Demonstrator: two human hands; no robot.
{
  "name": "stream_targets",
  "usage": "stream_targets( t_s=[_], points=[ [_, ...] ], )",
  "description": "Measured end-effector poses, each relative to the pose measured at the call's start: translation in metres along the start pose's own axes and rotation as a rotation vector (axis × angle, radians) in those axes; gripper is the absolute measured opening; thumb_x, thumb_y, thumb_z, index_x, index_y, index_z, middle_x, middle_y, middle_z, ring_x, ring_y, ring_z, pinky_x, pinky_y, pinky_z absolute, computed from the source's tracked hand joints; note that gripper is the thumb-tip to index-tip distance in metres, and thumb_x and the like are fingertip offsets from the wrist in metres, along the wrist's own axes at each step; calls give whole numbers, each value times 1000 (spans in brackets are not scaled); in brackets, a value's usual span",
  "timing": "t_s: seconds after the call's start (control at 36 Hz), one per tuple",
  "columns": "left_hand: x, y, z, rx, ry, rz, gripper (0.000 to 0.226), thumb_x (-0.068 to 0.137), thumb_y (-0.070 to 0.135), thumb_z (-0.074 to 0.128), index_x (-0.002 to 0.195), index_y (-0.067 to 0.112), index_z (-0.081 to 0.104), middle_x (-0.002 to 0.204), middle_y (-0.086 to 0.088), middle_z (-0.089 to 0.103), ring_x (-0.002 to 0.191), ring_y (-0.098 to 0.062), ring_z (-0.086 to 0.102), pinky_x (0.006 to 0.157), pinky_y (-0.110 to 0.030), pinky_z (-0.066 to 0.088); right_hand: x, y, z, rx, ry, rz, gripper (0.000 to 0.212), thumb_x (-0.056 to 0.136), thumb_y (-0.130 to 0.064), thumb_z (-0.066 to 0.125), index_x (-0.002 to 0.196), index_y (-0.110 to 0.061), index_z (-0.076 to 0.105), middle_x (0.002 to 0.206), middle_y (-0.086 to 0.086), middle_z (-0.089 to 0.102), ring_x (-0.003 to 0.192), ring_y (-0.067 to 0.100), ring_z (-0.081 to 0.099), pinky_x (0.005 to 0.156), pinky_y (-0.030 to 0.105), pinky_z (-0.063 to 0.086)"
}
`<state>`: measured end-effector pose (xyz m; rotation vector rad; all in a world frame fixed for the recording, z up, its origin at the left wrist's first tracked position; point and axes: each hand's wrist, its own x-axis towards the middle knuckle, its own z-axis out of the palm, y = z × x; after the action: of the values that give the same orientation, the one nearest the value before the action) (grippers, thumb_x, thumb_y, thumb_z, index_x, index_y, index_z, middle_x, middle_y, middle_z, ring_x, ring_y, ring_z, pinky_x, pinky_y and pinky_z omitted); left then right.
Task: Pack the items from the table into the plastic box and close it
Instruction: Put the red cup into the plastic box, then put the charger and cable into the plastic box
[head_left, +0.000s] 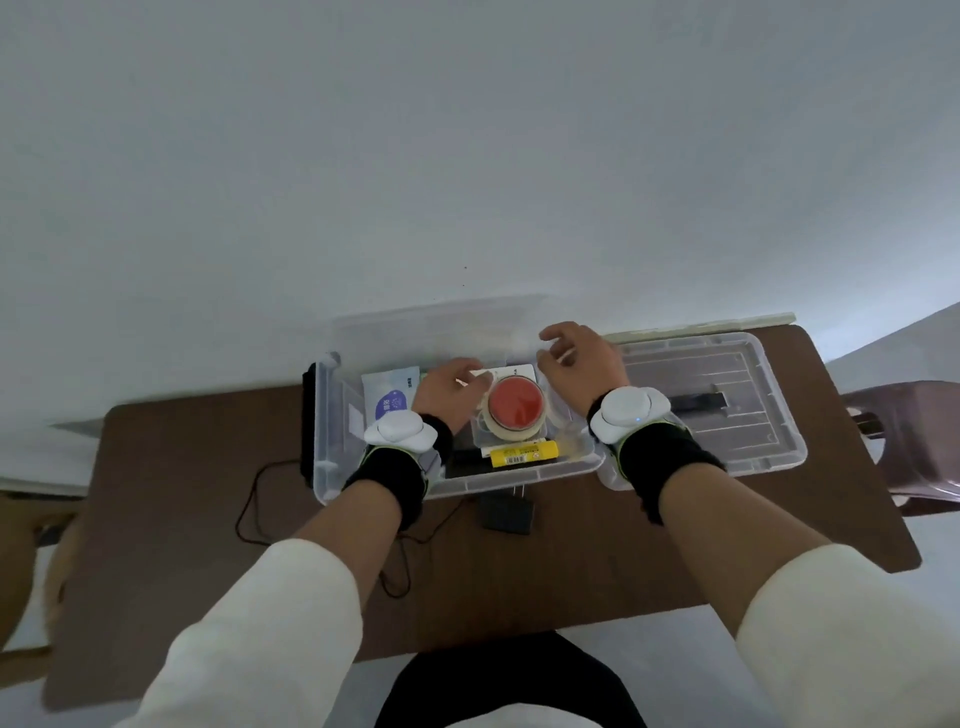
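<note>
Fetching the lid (727, 374) now could strand the black charger (506, 512) on the worktop (208, 467), in front of the plastic box (467, 486). The right hand (579, 366) hovers relaxed and empty; the left hand (447, 397) grip cannot be told.

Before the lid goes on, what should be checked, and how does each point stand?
1. Everything inside the plastic box: not ok; the black charger lies on the table in front of it.
2. Lid within reach: ok, right of the box.
3. Right hand free: ok, holds nothing.
4. Left hand free: cannot tell; its fingers are down among the contents.
5. Contents below the rim: cannot tell.
</note>
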<state>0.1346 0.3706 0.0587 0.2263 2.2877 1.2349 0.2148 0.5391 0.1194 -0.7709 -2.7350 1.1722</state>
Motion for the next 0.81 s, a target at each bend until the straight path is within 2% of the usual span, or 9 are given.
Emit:
stream_targets(
  t_s=[0.08, 0.17, 0.25, 0.39, 0.53, 0.61, 0.67, 0.72, 0.81],
  points=[
    [-10, 9, -9, -59, 31, 3, 25, 86, 31, 65, 107, 18, 68, 104, -7, 70, 97, -23, 66, 96, -39, 50, -3, -5, 3, 9, -75, 2, 24, 87, -27, 62, 110, -25, 62, 90, -8, 62, 86, 15, 61, 79, 26, 45],
    [-25, 14, -20, -82, 76, 12, 26, 84, 33, 64, 105, 19, 68, 103, -8, 71, 94, -23, 66, 92, -36, 51, -11, -13, 7, 10, -140, -8, 26, 88, -25, 61, 114, -22, 62, 90, -8, 62, 89, 17, 63, 85, 31, 49],
    [-35, 14, -29, -64, 126, 19, 17, 87, 29, 63, 101, 20, 68, 99, -3, 70, 87, -17, 62, 84, -28, 49, -18, -18, 12, 5, -164, -10, 26, 89, -25, 60, 114, -20, 62, 94, -6, 64, 92, 16, 63, 83, 27, 47],
    [-56, 9, -44, -66, 185, 6, 19, 89, 30, 64, 102, 17, 67, 95, -2, 66, 94, -25, 62, 89, -35, 49, -30, -28, 17, -14, -225, -12, 26, 88, -21, 60, 113, -17, 63, 100, -1, 68, 98, 21, 63, 93, 36, 48],
    [-81, 1, -54, -103, 226, 1, 22, 84, 34, 66, 97, 16, 67, 87, -3, 64, 81, -22, 58, 85, -39, 50, -43, -32, 22, -48, -239, -41, 25, 88, -24, 59, 112, -18, 64, 92, -5, 64, 92, 19, 62, 79, 25, 44],
    [-99, -5, -59, -104, 253, -9, 10, 87, 26, 66, 90, 16, 65, 84, -2, 65, 82, -24, 60, 86, -41, 52, -53, -36, 27, -36, -248, -63, 21, 88, -24, 61, 108, -17, 65, 85, -5, 65, 83, 16, 60, 72, 20, 39],
    [-113, -9, -60, -94, 276, -9, 7, 87, 22, 67, 85, 15, 64, 79, 0, 64, 81, -23, 60, 81, -35, 50, -63, -39, 31, -23, -264, -77, 19, 88, -25, 61, 105, -18, 65, 79, -6, 65, 80, 16, 62, 70, 22, 41],
    [-121, -10, -61, -77, 294, -15, 9, 85, 21, 67, 82, 14, 63, 74, 6, 61, 74, -17, 57, 72, -25, 44, -67, -40, 33, -25, -278, -78, 18, 88, -27, 61, 104, -19, 65, 77, -7, 64, 83, 18, 64, 74, 25, 45],
    [-133, -13, -62, -68, 327, -2, 11, 84, 20, 69, 80, 12, 63, 70, 6, 58, 65, -9, 50, 64, -20, 37, -76, -42, 35, -79, -282, -110, 17, 88, -29, 61, 101, -21, 68, 75, -7, 65, 88, 19, 64, 83, 30, 49]
  ],
)
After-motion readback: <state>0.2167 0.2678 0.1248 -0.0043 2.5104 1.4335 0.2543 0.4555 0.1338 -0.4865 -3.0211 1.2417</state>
